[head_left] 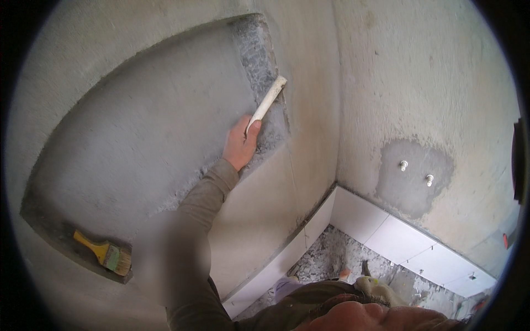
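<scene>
My left hand [241, 144] reaches up from the lower edge in a brown sleeve. Its fingers are wrapped round the lower end of a whitish tube-like stick [267, 101], with the thumb along it. The stick slants up to the right across the corner of a recessed wall niche [149, 110]. Behind it runs a rough, darker grey strip of mortar [254, 49]. On the niche's lower left ledge lies a paintbrush [104, 252] with a yellow handle and pale bristles. I cannot make out my right hand.
The right wall [386, 71] carries two metal pipe fittings [404, 165] in a darker patch. White tiles [375, 220] line the bottoms of both walls, their upper edge protruding. Rubble [326, 251] covers the floor below. A pale, partly hidden object [380, 289] shows near my body.
</scene>
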Demonstrator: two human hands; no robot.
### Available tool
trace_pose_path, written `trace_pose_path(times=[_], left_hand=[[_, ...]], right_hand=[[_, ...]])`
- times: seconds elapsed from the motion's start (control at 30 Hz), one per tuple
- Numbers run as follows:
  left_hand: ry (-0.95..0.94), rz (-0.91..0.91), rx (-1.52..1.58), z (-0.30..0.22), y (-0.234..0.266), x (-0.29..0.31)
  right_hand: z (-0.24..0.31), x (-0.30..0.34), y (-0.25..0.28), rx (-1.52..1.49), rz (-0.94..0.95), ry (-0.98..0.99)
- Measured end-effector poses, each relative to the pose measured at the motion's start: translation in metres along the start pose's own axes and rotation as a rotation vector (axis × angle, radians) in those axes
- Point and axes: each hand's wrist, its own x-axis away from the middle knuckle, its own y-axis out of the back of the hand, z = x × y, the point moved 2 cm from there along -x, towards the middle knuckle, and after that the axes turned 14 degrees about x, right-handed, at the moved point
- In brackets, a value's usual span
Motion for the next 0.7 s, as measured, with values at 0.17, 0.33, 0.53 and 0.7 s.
trace_pose_path(times=[0.17, 0.33, 0.53, 0.7], left_hand=[[-0.023, -0.034, 0.048, -0.016, 0.003, -0.008], [-0.046, -0.042, 0.06, -0.019, 0.003, -0.023], [0.031, -0.022, 0.079, -0.011, 0.01, -0.026], [0.005, 0.001, 0.11, -0.005, 0.009, -0.026]], right_hand=[[0.078, 0.117, 0.151, -0.703, -0.055, 0.341], [0.149, 0.184, 0.246, -1.056, -0.233, 0.818], [0.188, 0.244, 0.307, -1.06, -0.422, 1.267], [0.219, 0.279, 0.329, -1.054, -0.601, 1.358]])
